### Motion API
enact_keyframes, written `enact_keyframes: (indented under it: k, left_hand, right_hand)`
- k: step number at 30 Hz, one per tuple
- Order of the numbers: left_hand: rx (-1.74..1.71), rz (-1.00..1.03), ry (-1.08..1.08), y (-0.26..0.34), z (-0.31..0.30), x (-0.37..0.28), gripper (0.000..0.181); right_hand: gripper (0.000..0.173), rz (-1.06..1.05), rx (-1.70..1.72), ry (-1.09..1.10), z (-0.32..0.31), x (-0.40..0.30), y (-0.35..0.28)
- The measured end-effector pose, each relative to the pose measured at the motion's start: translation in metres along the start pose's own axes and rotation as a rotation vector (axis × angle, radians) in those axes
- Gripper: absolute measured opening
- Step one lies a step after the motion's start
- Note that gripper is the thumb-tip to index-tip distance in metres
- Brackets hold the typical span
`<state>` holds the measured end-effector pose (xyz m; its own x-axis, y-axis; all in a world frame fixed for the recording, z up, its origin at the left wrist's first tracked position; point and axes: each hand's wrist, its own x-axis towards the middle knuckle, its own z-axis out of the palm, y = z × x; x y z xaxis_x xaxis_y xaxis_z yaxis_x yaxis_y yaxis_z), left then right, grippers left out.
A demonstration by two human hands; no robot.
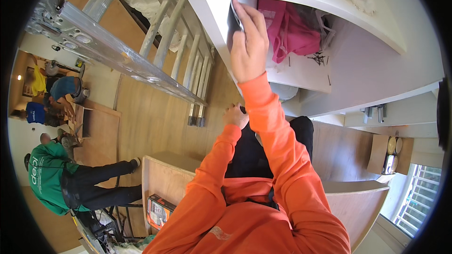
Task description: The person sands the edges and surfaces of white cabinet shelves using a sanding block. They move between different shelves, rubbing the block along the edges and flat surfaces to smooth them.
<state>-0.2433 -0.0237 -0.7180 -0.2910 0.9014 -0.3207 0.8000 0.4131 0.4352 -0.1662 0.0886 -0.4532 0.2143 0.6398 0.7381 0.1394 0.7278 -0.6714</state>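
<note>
My right hand [250,47] reaches up to the inner side of a white cabinet panel [217,24], fingers together and stretched out. Between its fingers and thumb is a thin flat piece [237,17] with a pale edge, perhaps sandpaper, held against the panel. Lower down, at my lap, my left hand [235,115] is closed around a small dark object [242,109], mostly hidden by the fingers and my right sleeve. On the shelf [303,74] beside my right hand lie a pink fabric bag [296,35] and several loose screws or nails [317,58].
An aluminium ladder [134,63] lies to my left. Behind me are curved wooden panels [356,201] and a boxed tool [160,211]. A person in green [49,173] bends at far left, with several others beyond. Tins [392,144] stand by the window at right.
</note>
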Motion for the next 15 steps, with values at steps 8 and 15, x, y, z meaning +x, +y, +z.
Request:
enact_keyframes:
  k: [8,15]
  left_hand:
    - [0.013,0.005,0.079,-0.007,0.021,0.009,0.049]
    - [0.112,0.065,0.046,-0.007,0.012,0.002,0.044]
  right_hand:
    - [0.047,0.002,-0.086,-0.005,-0.002,-0.003,-0.004]
    - [0.045,0.024,-0.13,0.005,0.003,0.005,0.005]
